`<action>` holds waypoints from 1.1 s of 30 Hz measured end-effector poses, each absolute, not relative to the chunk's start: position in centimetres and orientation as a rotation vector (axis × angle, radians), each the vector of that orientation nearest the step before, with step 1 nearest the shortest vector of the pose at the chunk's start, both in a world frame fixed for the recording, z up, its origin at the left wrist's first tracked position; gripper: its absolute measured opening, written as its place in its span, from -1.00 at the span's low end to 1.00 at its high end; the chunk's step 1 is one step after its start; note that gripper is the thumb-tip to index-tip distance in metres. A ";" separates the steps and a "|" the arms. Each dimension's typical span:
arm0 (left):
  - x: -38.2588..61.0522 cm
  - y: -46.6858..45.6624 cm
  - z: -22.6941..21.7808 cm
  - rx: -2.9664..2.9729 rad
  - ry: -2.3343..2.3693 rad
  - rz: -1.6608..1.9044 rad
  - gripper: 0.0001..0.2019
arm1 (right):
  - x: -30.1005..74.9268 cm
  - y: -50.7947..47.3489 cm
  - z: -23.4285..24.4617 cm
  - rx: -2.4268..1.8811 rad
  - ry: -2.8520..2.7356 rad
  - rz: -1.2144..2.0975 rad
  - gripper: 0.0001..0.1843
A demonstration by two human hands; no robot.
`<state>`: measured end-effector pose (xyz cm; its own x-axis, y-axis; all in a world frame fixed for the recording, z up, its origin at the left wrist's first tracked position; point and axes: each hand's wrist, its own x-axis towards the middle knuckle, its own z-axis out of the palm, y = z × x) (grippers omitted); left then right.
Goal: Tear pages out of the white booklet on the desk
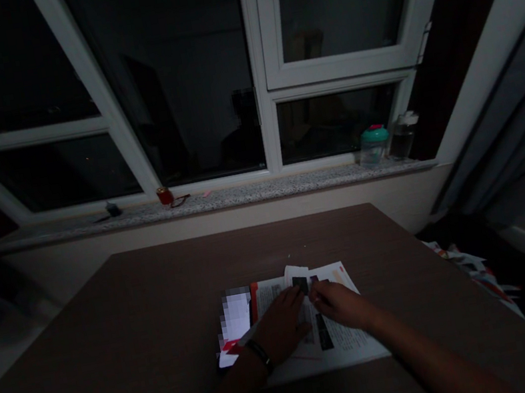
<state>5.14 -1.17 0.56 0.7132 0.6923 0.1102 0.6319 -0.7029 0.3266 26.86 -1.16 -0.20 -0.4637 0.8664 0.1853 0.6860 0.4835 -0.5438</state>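
Observation:
A printed book or magazine lies spread on the table, its pages carrying text and dark pictures. My left hand, with a dark band at the wrist, rests flat on the left-hand page, fingers stretched out. Between the hands a paper flap sticks up past the top edge of the pages. Close to that flap, my right hand is closed, thumb and fingers drawn together over the right-hand page. Whatever those fingertips pinch is hidden in the dim light. A lit phone lies left of the book, partly blurred out.
The brown table reaches toward a granite windowsill. On the sill stand a teal-lidded bottle, a clear bottle, a small red jar and a dark small item. A grey curtain hangs at the right.

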 end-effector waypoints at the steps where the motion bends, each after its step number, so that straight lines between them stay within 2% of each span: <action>1: 5.1 -1.2 0.6 2.655 1.039 0.319 -0.40 | 26.9 -1.0 -0.2 -1.309 -2.288 0.549 -0.90; 10: 4.7 -1.2 0.4 2.671 0.962 0.341 -0.27 | 26.4 -1.0 0.1 -1.309 -2.282 0.559 -0.86; 23: 4.8 -1.1 0.7 2.633 0.993 0.292 -0.26 | 27.0 0.1 -0.1 -1.273 -2.179 0.569 -0.86; 33: 4.7 -1.0 0.0 2.638 1.018 0.291 -0.29 | 26.7 -2.5 0.2 -1.159 -2.316 0.683 -0.89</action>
